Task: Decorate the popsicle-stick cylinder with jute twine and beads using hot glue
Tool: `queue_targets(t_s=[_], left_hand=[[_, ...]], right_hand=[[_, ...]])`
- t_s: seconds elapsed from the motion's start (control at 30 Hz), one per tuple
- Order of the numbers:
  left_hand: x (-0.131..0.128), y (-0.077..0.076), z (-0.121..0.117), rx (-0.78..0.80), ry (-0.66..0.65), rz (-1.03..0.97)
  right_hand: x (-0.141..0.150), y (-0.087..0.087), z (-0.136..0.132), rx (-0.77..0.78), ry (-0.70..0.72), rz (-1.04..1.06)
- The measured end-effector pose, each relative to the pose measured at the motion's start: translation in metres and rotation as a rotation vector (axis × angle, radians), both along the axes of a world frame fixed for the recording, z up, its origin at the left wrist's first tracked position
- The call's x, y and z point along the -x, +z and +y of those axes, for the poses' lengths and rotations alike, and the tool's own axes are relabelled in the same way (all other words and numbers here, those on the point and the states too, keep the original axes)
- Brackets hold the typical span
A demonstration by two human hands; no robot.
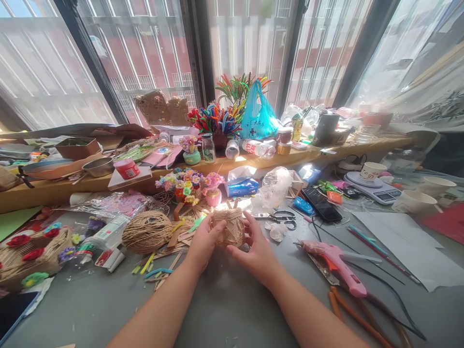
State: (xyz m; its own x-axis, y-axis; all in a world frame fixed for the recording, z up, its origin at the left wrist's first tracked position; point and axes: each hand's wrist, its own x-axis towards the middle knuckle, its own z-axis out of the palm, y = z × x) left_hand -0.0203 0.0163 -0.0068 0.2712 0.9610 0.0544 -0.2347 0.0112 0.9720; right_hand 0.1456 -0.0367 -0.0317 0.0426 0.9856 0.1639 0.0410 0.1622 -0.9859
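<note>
A small jar-like piece wrapped in brown twine [229,228] is between my hands above the grey table, with short pieces sticking up from its top. My left hand [207,237] grips its left side, thumb across the front. On the right, my right hand [258,244] curves around it, with the thumb at the lower front and the fingers along the side; some fingertips are hidden behind it. A ball of twine [147,232] lies left of my left hand, beside wooden craft sticks [177,241]. Black-handled scissors [284,217] rest beyond my right hand.
A pink glue gun [339,263] with its cable lies at right, near a black phone [321,204] and white paper [402,237]. Pipe-cleaner flowers [183,183] stand behind. A crowded wooden ledge [311,157] runs below the windows. A rose-decorated twine box [32,251] sits left.
</note>
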Motion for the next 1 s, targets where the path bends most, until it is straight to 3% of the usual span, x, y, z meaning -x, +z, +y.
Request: queue_targets(t_s=[1.0], left_hand=[[-0.0032, 0.0035, -0.0020, 0.056, 0.017, -0.024]], right_hand=[[0.0015, 0.0006, -0.0024, -0.028, -0.017, -0.046]])
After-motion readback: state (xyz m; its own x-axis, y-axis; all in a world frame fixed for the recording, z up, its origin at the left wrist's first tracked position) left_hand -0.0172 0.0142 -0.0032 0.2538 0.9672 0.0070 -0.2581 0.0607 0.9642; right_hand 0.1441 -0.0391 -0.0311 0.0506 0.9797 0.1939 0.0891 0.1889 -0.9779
